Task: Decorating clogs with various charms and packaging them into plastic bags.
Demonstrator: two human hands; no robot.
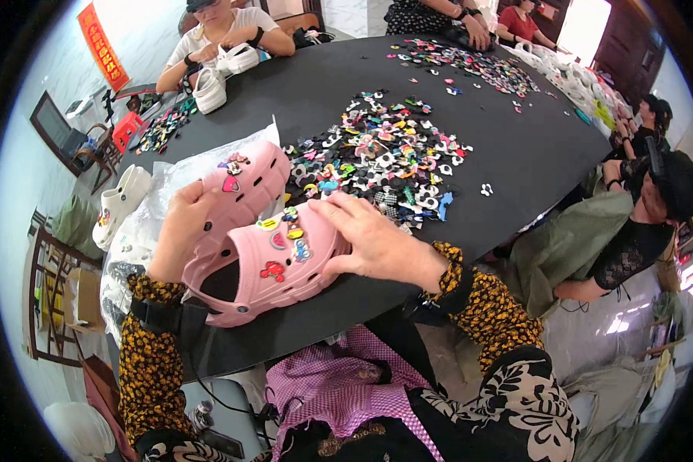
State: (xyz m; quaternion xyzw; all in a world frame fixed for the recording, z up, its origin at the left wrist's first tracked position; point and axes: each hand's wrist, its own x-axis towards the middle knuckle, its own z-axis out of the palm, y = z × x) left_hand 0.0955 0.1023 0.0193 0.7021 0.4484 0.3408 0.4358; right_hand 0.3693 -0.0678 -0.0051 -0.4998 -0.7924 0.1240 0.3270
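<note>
Two pink foam clogs are together at the left front of the table. My left hand (179, 227) is closed on the rear clog (258, 181), which is tilted and has a pink bag-shaped charm among others. The front clog (308, 289) carries several charms, including a watermelon slice (277, 242) and a red one (272, 270). Over its toe lies my right hand (377, 242), thumb on the near side and fingers across the top. Behind the clogs spreads a big heap of colourful shoe charms (377, 154).
Crumpled clear plastic bags (142, 231) and a white clog (122, 202) lie at the table's left edge. More charms (470, 68) are piled at the far side. Across the black table (516, 154), a person (231, 35) handles white clogs. Others sit on the right.
</note>
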